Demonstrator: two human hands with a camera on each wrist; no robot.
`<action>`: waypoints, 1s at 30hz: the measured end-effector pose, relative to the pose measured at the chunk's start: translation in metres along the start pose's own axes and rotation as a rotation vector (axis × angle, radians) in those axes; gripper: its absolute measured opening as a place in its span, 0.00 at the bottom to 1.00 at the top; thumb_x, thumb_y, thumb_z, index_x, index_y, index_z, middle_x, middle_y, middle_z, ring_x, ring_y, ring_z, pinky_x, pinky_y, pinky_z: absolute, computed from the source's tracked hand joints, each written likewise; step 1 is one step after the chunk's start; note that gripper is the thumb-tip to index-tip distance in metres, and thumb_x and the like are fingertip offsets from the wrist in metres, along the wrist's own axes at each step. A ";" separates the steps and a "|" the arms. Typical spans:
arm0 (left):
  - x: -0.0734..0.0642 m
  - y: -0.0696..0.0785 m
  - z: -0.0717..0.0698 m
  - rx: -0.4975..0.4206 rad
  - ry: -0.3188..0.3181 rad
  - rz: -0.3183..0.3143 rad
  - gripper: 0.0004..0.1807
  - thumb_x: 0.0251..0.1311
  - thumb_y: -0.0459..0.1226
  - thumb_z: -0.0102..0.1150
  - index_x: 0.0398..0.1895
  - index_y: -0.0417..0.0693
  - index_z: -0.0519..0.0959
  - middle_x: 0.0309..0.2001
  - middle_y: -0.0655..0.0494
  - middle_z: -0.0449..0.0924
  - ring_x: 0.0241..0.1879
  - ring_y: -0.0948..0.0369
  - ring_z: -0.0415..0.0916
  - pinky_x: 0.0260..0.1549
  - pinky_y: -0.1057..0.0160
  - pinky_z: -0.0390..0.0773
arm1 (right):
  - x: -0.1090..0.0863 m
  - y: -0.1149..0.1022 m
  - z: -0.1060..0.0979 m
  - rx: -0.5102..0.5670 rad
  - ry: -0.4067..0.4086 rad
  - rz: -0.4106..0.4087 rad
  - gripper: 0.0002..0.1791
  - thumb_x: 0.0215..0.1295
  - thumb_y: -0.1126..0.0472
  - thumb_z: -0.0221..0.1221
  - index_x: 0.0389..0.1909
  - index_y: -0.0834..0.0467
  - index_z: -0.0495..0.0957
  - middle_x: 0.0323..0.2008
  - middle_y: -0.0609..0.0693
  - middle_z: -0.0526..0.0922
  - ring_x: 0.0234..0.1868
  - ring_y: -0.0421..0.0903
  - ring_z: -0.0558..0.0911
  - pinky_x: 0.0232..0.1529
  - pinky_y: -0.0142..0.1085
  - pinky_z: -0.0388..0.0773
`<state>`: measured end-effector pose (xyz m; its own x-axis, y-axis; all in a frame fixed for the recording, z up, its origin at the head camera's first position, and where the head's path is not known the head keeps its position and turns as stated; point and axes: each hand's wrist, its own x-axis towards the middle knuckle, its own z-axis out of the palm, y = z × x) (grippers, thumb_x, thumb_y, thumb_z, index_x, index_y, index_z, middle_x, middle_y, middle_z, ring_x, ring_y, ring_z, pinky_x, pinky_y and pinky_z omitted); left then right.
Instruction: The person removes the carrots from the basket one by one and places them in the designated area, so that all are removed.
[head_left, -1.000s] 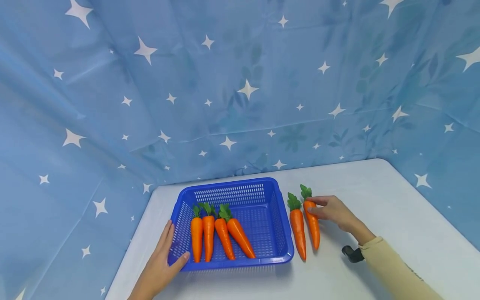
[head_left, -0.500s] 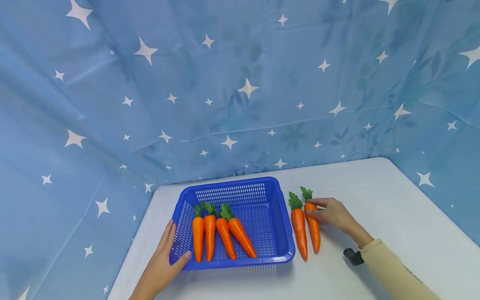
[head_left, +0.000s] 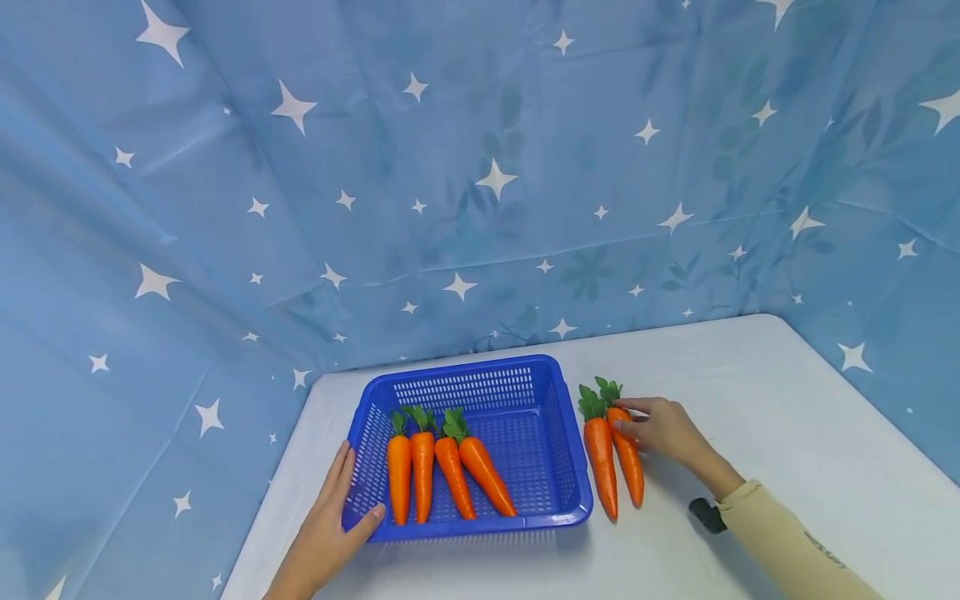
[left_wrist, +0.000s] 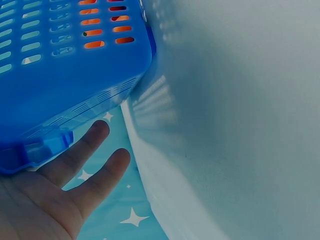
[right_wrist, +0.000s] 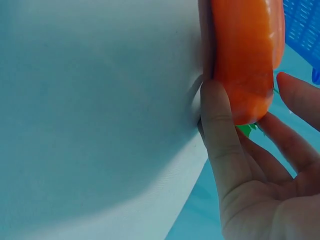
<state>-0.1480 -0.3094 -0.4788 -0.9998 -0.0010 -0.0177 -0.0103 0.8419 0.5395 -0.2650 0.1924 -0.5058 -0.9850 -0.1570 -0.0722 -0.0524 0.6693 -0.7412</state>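
Note:
In the head view, my left hand (head_left: 324,521) rests at the near left corner of a blue plastic basket (head_left: 565,442), with the thumb over the rim. Two spread, straight fingertips (left_wrist: 120,157) show beside the basket's side in the left wrist view. Four-pointed counts aside, several orange carrots with green leaves, one of them this carrot (head_left: 452,477), lie inside it. My right hand (head_left: 667,432) pinches the top of a carrot (head_left: 630,471) on the table, right of the basket. Another carrot (head_left: 601,467) lies between it and the basket, their leaves touching.
The white table (head_left: 757,392) extends to the right of the carrots. Behind it hangs a blue curtain (head_left: 450,225) with white stars. A black device (head_left: 707,516) sits at my right wrist.
The carrot in my right hand has shifted slightly, its leafy top now against the neighbouring carrot's leaves. My left hand stays at the basket's corner.

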 end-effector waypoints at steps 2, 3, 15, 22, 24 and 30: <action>0.000 0.000 0.000 0.001 0.001 0.003 0.58 0.69 0.63 0.58 0.88 0.43 0.42 0.87 0.39 0.36 0.80 0.31 0.49 0.61 0.23 0.65 | 0.000 0.000 0.000 -0.005 0.001 0.004 0.27 0.74 0.59 0.67 0.67 0.69 0.79 0.63 0.76 0.78 0.46 0.60 0.90 0.39 0.44 0.89; 0.000 0.000 0.000 0.001 0.003 0.005 0.58 0.69 0.63 0.58 0.88 0.43 0.42 0.87 0.40 0.35 0.80 0.31 0.49 0.62 0.23 0.64 | -0.001 0.001 -0.001 -0.007 0.002 0.003 0.27 0.74 0.58 0.67 0.68 0.69 0.79 0.63 0.76 0.78 0.44 0.59 0.90 0.39 0.44 0.89; -0.001 -0.002 0.001 0.006 0.019 0.024 0.58 0.70 0.62 0.59 0.88 0.42 0.44 0.87 0.39 0.37 0.80 0.30 0.50 0.61 0.23 0.65 | -0.004 0.002 -0.004 -0.050 0.062 -0.082 0.29 0.78 0.53 0.62 0.70 0.68 0.77 0.65 0.77 0.76 0.63 0.76 0.78 0.55 0.65 0.82; -0.002 -0.001 0.000 0.006 0.020 0.022 0.57 0.70 0.62 0.59 0.88 0.42 0.44 0.87 0.40 0.37 0.80 0.30 0.50 0.61 0.24 0.65 | -0.005 -0.001 -0.003 -0.041 0.060 -0.082 0.34 0.80 0.49 0.59 0.76 0.66 0.70 0.72 0.80 0.65 0.70 0.81 0.68 0.60 0.73 0.72; -0.001 0.000 0.000 0.007 0.017 0.019 0.58 0.69 0.63 0.59 0.88 0.42 0.44 0.87 0.40 0.37 0.80 0.31 0.50 0.61 0.24 0.65 | -0.004 -0.003 -0.004 -0.046 0.055 -0.074 0.35 0.81 0.48 0.58 0.78 0.65 0.68 0.73 0.81 0.63 0.71 0.82 0.65 0.61 0.75 0.69; 0.000 0.001 0.001 0.006 0.021 0.020 0.58 0.69 0.62 0.59 0.88 0.41 0.45 0.87 0.40 0.37 0.80 0.31 0.49 0.61 0.24 0.66 | -0.001 -0.010 -0.009 -0.061 0.066 -0.099 0.34 0.81 0.49 0.57 0.78 0.65 0.67 0.75 0.80 0.61 0.74 0.82 0.60 0.64 0.79 0.61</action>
<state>-0.1477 -0.3084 -0.4787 -0.9999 0.0052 0.0107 0.0101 0.8453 0.5342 -0.2655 0.1925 -0.4923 -0.9830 -0.1780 0.0445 -0.1578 0.6964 -0.7001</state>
